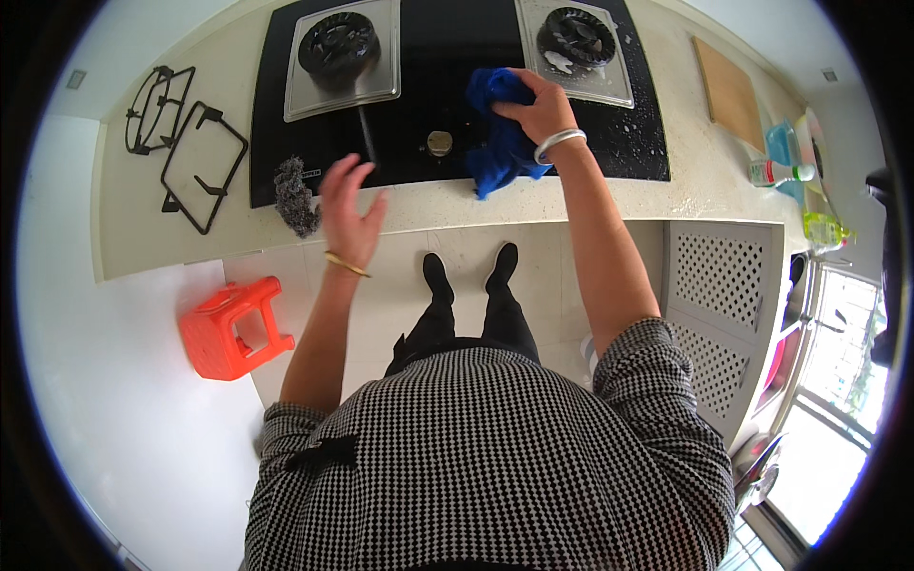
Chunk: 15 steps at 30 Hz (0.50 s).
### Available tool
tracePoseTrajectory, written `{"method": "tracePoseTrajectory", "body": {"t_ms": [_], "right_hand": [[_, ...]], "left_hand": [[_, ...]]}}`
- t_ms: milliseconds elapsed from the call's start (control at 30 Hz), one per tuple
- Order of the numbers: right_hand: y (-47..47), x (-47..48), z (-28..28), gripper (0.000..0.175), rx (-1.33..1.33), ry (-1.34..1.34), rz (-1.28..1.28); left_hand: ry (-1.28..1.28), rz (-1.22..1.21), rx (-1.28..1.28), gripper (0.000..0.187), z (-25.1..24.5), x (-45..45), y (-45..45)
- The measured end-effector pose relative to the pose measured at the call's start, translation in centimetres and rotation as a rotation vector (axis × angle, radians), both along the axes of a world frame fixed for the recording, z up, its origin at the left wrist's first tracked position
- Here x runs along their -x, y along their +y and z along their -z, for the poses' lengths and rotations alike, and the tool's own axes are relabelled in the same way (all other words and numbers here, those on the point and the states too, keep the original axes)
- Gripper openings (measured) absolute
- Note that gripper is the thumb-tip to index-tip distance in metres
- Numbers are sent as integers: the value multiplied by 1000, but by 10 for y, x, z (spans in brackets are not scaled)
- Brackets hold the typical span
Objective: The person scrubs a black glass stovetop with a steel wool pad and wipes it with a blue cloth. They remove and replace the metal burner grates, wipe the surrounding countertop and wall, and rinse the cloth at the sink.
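My right hand (539, 107) grips a blue cloth (500, 153) over the black glass gas cooktop (443, 64), just left of the right burner (575, 37). White foam and wet spots lie on that burner's metal tray (618, 82). Part of the cloth hangs down onto the counter edge. Over the counter's front edge, my left hand (351, 214) is empty with its fingers apart, beside a grey metal scouring pad (296, 198) at the cooktop's front left corner. The left burner (339, 44) sits on its own metal tray (389, 75). A round knob (439, 143) is between the hands.
Black pan supports (207, 168) lie on the counter (128, 235) at the left. A wooden board (728, 93), a white bottle with a green cap (775, 173) and a yellow-green bottle (821, 228) are at the right. A red plastic stool (232, 332) stands on the floor at the left.
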State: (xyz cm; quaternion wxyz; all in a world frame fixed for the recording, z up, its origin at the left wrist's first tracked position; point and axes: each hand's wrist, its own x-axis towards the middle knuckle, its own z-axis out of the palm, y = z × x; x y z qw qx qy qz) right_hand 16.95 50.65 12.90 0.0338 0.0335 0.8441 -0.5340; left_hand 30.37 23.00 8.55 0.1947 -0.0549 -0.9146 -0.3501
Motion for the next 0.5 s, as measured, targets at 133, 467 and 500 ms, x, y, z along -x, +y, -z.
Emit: {"method": "tracePoseTrajectory", "body": {"t_ms": [133, 467, 500], "right_hand": [[-13, 4, 10, 53, -130, 308, -625], [-70, 3, 36, 48, -616, 110, -462], [-70, 6, 31, 48, -602, 66, -421]], "left_hand": [[-47, -17, -141, 43, 30, 18, 57], [93, -188, -86, 39, 63, 37, 95], [104, -195, -81, 39, 63, 38, 96]]}}
